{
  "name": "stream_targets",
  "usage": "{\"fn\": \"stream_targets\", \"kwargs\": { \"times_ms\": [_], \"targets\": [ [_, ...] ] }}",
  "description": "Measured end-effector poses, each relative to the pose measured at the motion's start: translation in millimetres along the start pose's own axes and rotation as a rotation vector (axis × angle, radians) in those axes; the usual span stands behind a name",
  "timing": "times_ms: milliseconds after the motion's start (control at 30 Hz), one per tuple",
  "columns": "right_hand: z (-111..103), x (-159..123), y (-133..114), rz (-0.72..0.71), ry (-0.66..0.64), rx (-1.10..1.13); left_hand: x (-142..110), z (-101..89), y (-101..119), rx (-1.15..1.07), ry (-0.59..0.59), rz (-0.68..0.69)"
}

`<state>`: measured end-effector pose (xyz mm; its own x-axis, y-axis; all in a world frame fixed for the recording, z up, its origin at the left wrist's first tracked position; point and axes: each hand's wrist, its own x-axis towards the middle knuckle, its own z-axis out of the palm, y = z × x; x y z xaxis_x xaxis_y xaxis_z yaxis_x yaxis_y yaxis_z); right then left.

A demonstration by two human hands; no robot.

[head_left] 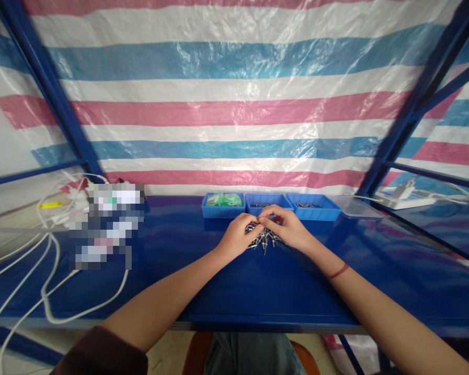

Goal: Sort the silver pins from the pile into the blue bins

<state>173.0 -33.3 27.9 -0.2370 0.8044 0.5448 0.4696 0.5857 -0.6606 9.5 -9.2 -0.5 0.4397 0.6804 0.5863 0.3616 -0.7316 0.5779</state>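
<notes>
A small heap of metal pins (264,238) lies on the blue worktop (234,286), toward its back edge and about midway between its left and right sides, just in front of a row of trays. Both hands are bent over this heap. The left hand (237,237) rests at the heap's left side with its fingers curled in, and some pins show at its fingertips; it seems to pinch a few of them, though the exact hold is too small to tell. The right hand (287,225) sits at the heap's right side, fingers drawn together, and its fingertips meet those of the left hand above the pins. Whether it clamps a pin of its own cannot be told. A thin red band (338,271) circles the right wrist, and a dark sleeve (101,354) covers the left upper arm at the bottom of the view.

Along the back edge, just beyond the hands, stand three blue trays side by side: the left tray (223,204) holds pale green pieces, the middle tray (268,203) and the right tray (315,206) hold small dark metal parts. A clear plastic lid or dish (355,207) lies just right of them, near the back right corner. White cables (47,281) loop over the left part of the worktop, beside a blurred patch. A striped tarpaulin (234,104) in pink, blue and white hangs behind, framed by blue metal bars (47,88).
</notes>
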Motion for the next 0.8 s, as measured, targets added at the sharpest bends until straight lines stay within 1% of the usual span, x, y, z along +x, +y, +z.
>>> {"fn": "stream_targets", "kwargs": {
  "times_ms": [167, 300, 367, 400, 467, 533, 600, 700, 800],
  "targets": [
    [-3, 0, 5, 0.036, 0.038, -0.039, 0, -3.6, 3, 0.016, 0.089, 0.001],
    [-3, 0, 6, -0.006, -0.058, -0.118, 0, -2.4, 2, 0.017, 0.105, -0.017],
    [-5, 1, 10, -0.013, -0.074, -0.149, -1, -0.3, -1, 0.017, 0.092, -0.021],
    [-8, 3, 13, -0.005, -0.045, -0.172, -1, 0.9, -3, 0.022, 0.083, -0.028],
    [-17, 5, 22, 0.034, 0.076, -0.247, -2, 2.7, -7, 0.056, 0.056, -0.045],
    [-31, 7, 34, 0.099, 0.228, -0.376, -4, 3.2, -9, 0.122, 0.011, -0.048],
    [-48, 7, 48, 0.169, 0.346, -0.539, -4, 2.3, -9, 0.186, -0.042, -0.032],
    [-70, 4, 67, 0.271, 0.445, -0.735, -5, 0.2, -7, 0.228, -0.108, -0.015],
    [-82, 0, 79, 0.353, 0.479, -0.889, -5, -1.0, -6, 0.244, -0.165, -0.013]
  ]
}}
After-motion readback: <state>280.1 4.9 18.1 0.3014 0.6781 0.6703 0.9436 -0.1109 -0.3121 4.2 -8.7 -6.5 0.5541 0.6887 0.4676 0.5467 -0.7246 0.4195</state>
